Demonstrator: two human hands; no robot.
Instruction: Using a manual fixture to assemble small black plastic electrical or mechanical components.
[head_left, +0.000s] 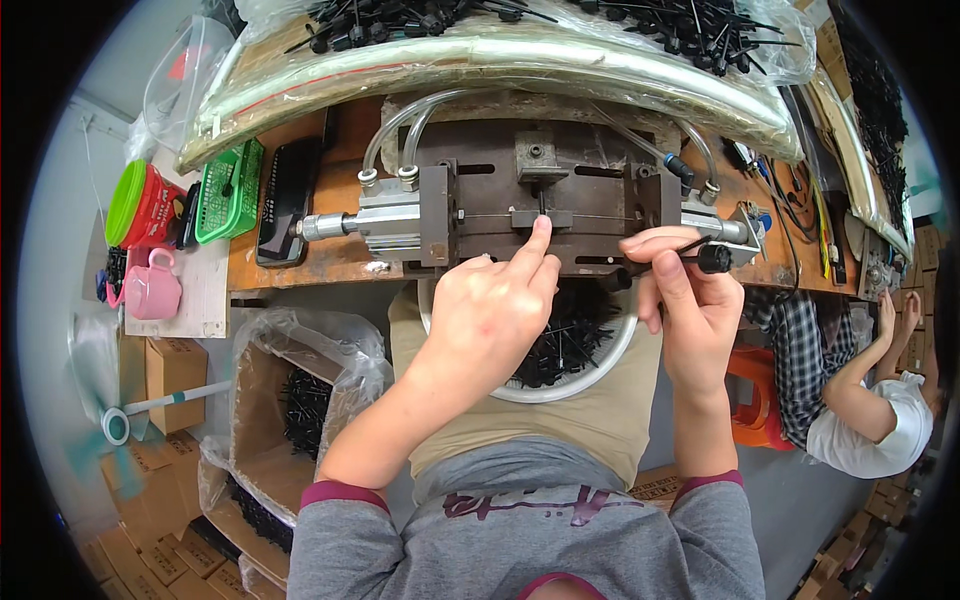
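My left hand reaches over the front of a metal jig, index finger stretched out and the other fingers partly bent. Its fingertip touches the lower end of a thin black stem that lies in the small block at the jig's middle. To the right, my right hand pinches black plastic parts with round heads and thin stems between thumb and fingers. How many it holds is hard to tell. Below the hands, a white round basin on my lap holds many similar black parts.
Pneumatic cylinders with clear hoses flank the jig. A film-wrapped ledge bearing black parts runs behind it. At left are a green basket, a pink cup and a lined carton. Another person sits at right.
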